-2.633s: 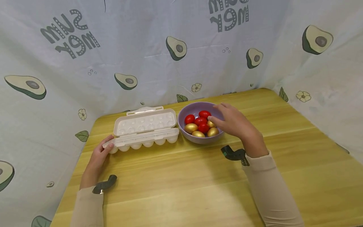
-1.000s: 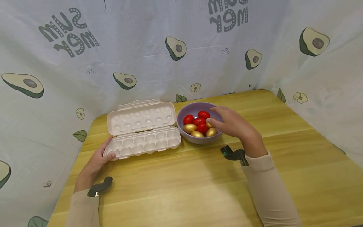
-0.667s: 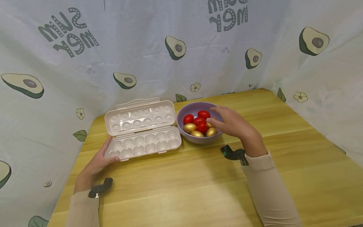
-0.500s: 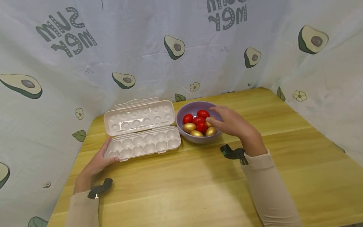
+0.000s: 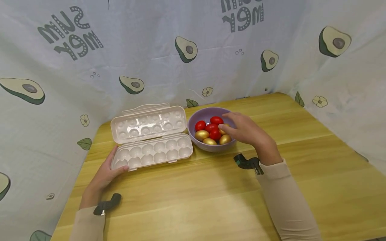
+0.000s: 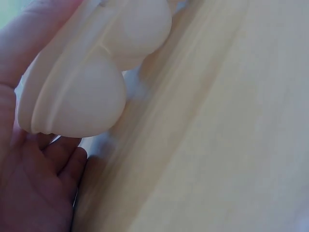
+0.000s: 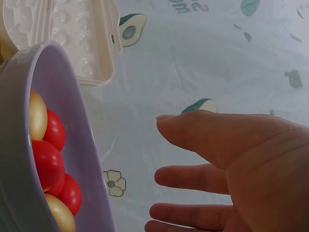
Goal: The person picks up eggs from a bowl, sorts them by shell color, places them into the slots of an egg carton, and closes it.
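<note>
A pale plastic egg carton [image 5: 153, 151] lies unfolded on the table, its lid [image 5: 149, 124] tipped back behind the cupped base. At the carton's left end my left hand [image 5: 105, 171] grips the base, thumb along the front corner and fingers round the far side. In the left wrist view, rounded cups [image 6: 87, 94] sit between thumb and curled fingers. To the right stands a purple bowl [image 5: 193, 135] of red eggs [image 5: 200, 126] and gold eggs [image 5: 202, 135]. Over its right rim hovers my right hand [image 5: 245, 129], fingers spread and holding nothing.
The wooden table [image 5: 181, 201] stretches in front of the carton and bowl. Behind it hangs a pale curtain [image 5: 150, 50] printed with avocados. Each wrist carries a dark camera mount, one on the left [image 5: 108, 203] and one on the right [image 5: 247, 163].
My left hand has tilted the carton base down from its raised, edge-on position, so the cups face up and the lid leans further back. The right hand stays over the bowl.
</note>
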Motion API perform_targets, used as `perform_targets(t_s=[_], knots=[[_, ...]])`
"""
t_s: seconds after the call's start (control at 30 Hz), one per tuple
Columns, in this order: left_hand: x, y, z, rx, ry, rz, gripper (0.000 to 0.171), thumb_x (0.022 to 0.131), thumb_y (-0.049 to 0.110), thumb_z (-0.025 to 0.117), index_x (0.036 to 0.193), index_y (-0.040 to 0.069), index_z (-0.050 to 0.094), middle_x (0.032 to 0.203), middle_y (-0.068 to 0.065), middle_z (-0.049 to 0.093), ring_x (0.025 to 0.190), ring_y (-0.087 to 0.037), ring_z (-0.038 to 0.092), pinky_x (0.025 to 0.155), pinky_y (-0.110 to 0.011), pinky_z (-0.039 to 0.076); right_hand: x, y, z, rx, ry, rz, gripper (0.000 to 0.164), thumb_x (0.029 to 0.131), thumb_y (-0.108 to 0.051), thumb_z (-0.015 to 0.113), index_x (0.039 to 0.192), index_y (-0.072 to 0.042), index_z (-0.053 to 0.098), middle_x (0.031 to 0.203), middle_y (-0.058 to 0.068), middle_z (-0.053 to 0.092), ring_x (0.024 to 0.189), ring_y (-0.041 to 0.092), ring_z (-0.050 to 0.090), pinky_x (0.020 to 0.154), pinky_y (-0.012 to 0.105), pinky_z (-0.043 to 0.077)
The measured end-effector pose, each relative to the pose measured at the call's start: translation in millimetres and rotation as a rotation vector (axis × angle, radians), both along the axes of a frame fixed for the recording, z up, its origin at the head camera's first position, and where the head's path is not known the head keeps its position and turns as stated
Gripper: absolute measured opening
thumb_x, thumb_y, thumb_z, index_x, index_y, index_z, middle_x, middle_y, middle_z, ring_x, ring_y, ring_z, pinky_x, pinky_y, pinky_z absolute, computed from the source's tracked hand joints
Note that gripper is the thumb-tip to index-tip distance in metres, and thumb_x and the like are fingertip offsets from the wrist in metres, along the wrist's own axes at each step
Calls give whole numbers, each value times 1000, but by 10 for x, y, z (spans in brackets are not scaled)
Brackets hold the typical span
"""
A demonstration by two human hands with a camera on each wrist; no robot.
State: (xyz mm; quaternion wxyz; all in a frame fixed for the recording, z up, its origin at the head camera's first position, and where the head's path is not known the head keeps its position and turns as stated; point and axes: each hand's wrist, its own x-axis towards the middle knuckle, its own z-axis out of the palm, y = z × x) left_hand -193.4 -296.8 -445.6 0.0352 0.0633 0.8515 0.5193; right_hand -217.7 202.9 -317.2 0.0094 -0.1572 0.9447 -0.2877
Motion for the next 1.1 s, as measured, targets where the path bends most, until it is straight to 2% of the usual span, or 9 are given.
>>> perform_targets(t_s=[0.33, 0.57, 0.8, 0.93, 1.1], knots=[[16, -39, 72, -78, 26, -10, 106, 84, 17, 73, 156, 20, -4, 157, -28, 3, 141, -50, 8, 110, -67, 9, -140, -6, -120, -114, 75, -9, 51, 93, -28, 64, 136, -3, 52, 140, 18, 49, 127, 38, 46, 101, 56, 41], [13, -56, 44, -21, 2, -14, 105, 85, 17, 72, 156, 19, -5, 159, -22, -1, 143, -45, 5, 111, -64, 5, -336, -16, -333, -241, 74, 6, 42, 91, -23, 68, 127, -3, 59, 127, 18, 60, 117, 35, 57, 97, 48, 47], [35, -42, -11, 5, 26, -5, 104, 84, 14, 72, 156, 16, -3, 159, -23, 1, 142, -46, 5, 111, -65, 4, -410, 3, -497, -294, 50, -35, 39, 90, -19, 70, 123, -1, 61, 123, 19, 62, 112, 33, 60, 94, 45, 50], [36, -24, -21, -3, 30, 2, 104, 84, 15, 73, 156, 16, -2, 159, -23, 1, 142, -46, 5, 111, -65, 4, -432, -16, -552, -283, 74, 1, 36, 89, -18, 70, 120, -1, 63, 119, 17, 64, 110, 30, 61, 94, 44, 50], [25, 10, -26, -29, 26, 10, 104, 84, 17, 73, 156, 19, -1, 159, -23, 1, 143, -46, 3, 110, -67, 3, -451, -24, -609, -167, 84, 58, 40, 87, -21, 74, 119, -1, 63, 117, 16, 66, 110, 30, 61, 96, 46, 49]])
